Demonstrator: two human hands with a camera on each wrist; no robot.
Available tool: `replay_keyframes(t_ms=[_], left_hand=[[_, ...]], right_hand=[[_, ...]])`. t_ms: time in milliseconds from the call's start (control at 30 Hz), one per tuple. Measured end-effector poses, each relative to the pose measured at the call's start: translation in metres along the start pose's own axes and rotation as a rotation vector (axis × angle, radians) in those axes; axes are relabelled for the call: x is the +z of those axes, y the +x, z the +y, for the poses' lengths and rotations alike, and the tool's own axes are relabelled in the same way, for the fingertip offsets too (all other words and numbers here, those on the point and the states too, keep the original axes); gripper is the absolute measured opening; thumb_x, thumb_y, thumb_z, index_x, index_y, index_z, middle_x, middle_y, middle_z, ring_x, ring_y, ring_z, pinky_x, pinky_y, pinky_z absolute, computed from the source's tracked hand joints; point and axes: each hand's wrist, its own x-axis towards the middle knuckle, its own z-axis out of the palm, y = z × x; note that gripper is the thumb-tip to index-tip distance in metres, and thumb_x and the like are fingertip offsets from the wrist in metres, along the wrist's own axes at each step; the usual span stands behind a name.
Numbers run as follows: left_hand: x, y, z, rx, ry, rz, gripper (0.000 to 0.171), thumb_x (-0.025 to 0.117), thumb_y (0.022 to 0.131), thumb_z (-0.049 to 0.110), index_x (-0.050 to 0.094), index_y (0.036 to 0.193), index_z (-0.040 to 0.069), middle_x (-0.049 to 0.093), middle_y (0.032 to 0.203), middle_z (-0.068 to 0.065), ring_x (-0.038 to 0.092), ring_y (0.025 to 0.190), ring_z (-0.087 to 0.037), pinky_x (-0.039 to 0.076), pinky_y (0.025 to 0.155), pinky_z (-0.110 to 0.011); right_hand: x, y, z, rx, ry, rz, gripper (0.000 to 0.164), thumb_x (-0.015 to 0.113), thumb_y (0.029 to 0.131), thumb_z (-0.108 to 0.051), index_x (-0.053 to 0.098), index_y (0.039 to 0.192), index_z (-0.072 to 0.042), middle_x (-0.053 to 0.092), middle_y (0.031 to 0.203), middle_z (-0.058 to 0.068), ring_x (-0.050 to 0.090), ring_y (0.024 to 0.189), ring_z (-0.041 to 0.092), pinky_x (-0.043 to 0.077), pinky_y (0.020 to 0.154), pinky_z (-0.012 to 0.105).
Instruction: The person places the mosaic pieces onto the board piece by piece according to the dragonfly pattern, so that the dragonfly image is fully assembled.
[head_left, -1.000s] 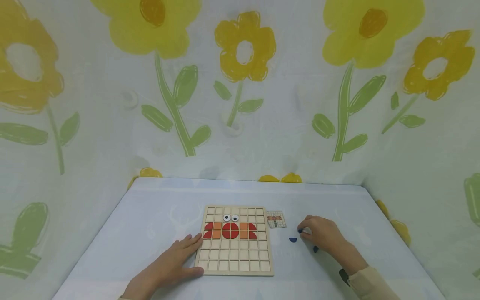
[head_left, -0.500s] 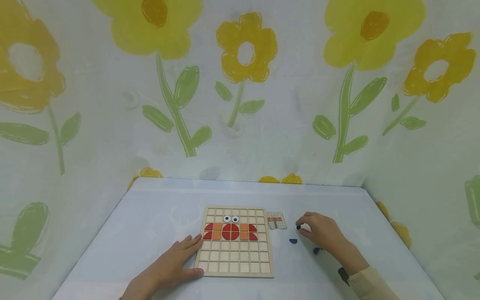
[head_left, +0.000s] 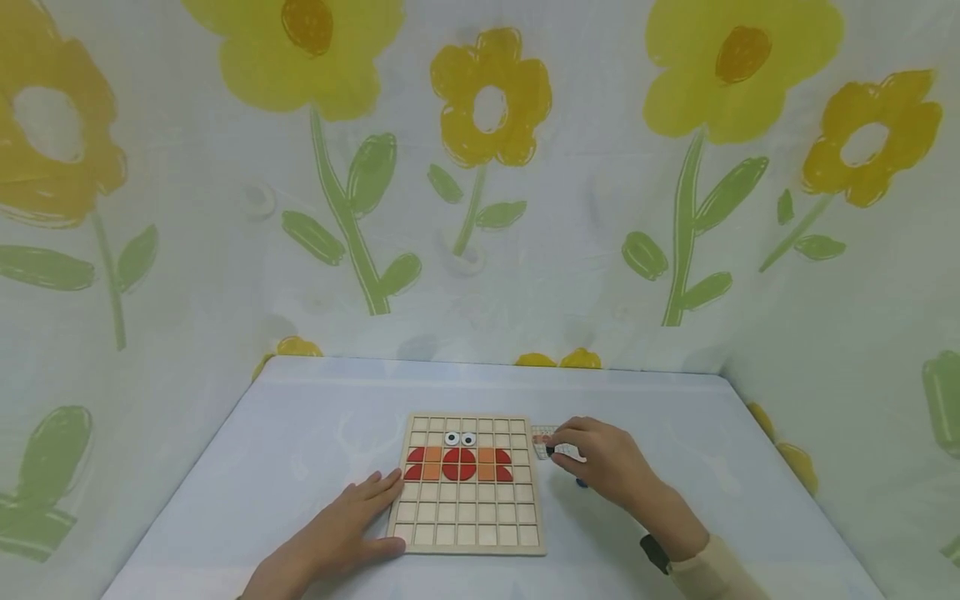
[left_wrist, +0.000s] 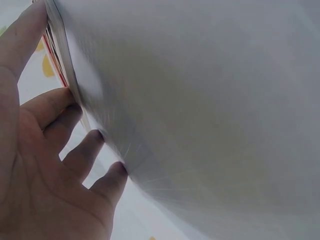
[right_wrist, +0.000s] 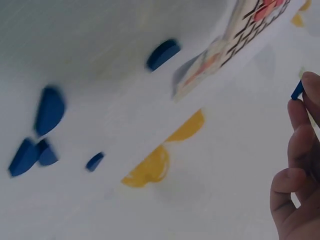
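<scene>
My right hand (head_left: 611, 467) pinches a small dark-blue piece (right_wrist: 297, 90) between thumb and fingertips, above the little pattern card (head_left: 540, 440). My left hand (head_left: 341, 529) rests with nearly straight fingers along the left edge of a square wooden grid board (head_left: 467, 550); in the left wrist view the fingertips (left_wrist: 119, 169) touch down beside that edge. On the board sit red quarter-circle pieces (head_left: 459, 463), orange squares (head_left: 486, 472) and two round eye pieces (head_left: 452, 438). Part of the card is hidden behind my right hand.
Several blue half-circle pieces (right_wrist: 50, 111) lie scattered on the white table (head_left: 225, 467); one blue piece (head_left: 582, 482) shows just under my right hand in the head view. A flower-printed cloth (head_left: 570, 250) encloses the table at the back and sides.
My right hand has moved left with the blue piece, from the loose pieces to over the card beside the board. My left hand has stayed in place.
</scene>
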Motion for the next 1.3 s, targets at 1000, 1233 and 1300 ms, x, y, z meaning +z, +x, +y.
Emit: replay_keyframes(t_ms=[1000,1233,1300], left_hand=[[-0.004,0.001,0.002,0.032,-0.007,0.008,0.089,0.071,0.084,0.063,0.047,0.153,0.013,0.037,0.162,0.001,0.028,0.150,-0.036,0.021,0.121,-0.062],[-0.001,0.002,0.001,0.002,-0.007,-0.004,0.089,0.071,0.083,0.065,0.047,0.153,0.017,0.037,0.162,0.004,0.028,0.151,-0.033,0.022,0.120,-0.062],[-0.001,0.002,0.000,0.002,-0.009,0.001,0.089,0.071,0.083,0.065,0.047,0.153,0.017,0.037,0.162,0.005,0.028,0.151,-0.033,0.022,0.120,-0.062]], right_hand=[[0.061,0.055,-0.089,-0.203,0.136,-0.188,0.013,0.084,0.085,-0.028,0.082,0.097,-0.024,0.071,0.097,-0.015,0.064,0.086,0.000,0.053,0.073,0.015],[0.070,0.057,-0.097,-0.171,0.090,-0.279,0.013,0.083,0.085,-0.031,0.082,0.098,-0.028,0.071,0.102,-0.019,0.063,0.092,-0.002,0.055,0.082,0.018],[0.072,0.057,-0.099,-0.174,0.082,-0.287,0.012,0.083,0.086,-0.031,0.082,0.097,-0.028,0.071,0.102,-0.018,0.064,0.094,-0.001,0.055,0.084,0.019]])
